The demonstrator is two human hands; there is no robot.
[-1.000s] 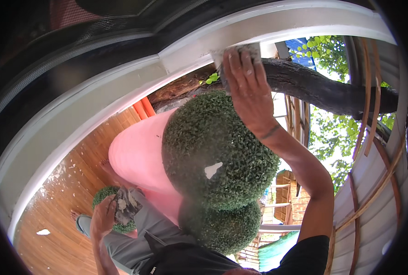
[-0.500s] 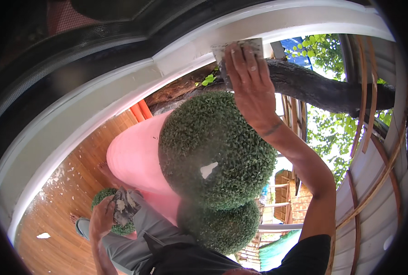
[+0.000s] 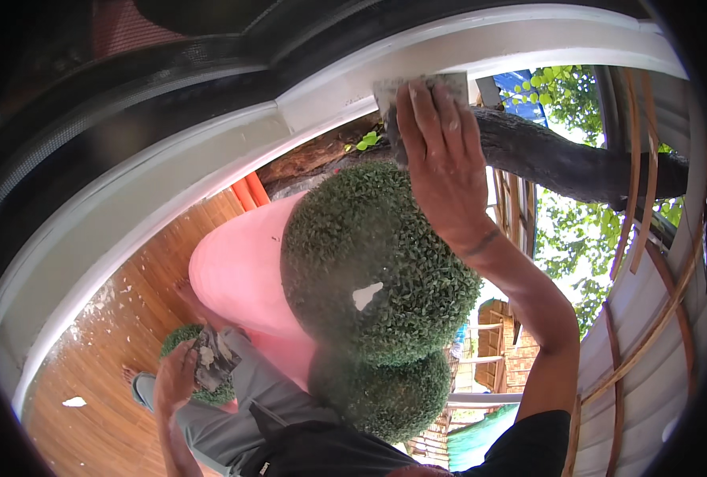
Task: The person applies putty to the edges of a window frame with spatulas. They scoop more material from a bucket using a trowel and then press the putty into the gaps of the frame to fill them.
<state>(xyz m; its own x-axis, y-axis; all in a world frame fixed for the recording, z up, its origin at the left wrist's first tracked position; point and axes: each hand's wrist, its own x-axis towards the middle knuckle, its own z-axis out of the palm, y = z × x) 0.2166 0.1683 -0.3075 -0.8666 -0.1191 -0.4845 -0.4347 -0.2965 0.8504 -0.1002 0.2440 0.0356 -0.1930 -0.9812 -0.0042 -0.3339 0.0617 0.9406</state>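
My right hand (image 3: 445, 179) is raised with its fingers laid over the flat blade of a putty knife (image 3: 387, 97), gripping it. The blade rests against the lower edge of a white frame (image 3: 329, 97); its handle is mostly hidden behind the hand. Lower left, near my knee, my left hand (image 3: 176, 378) holds a second flat, dark, putty-smeared scraper (image 3: 216, 359) with pale lumps of filler on it. The fingers of that hand are closed along its edge.
Round green topiary balls (image 3: 377, 254) and a pink planter (image 3: 238, 250) stand just below the frame. Pale crumbs (image 3: 95, 306) lie on the wood floor (image 3: 91, 366). A dark tree trunk (image 3: 560, 159) crosses behind my right hand. Corrugated sheeting (image 3: 608, 342) with wooden strips is at right.
The view has shifted slightly. My right hand and its putty knife appear a little farther right and lower, still against the white frame. My left hand keeps its place and its scraper.
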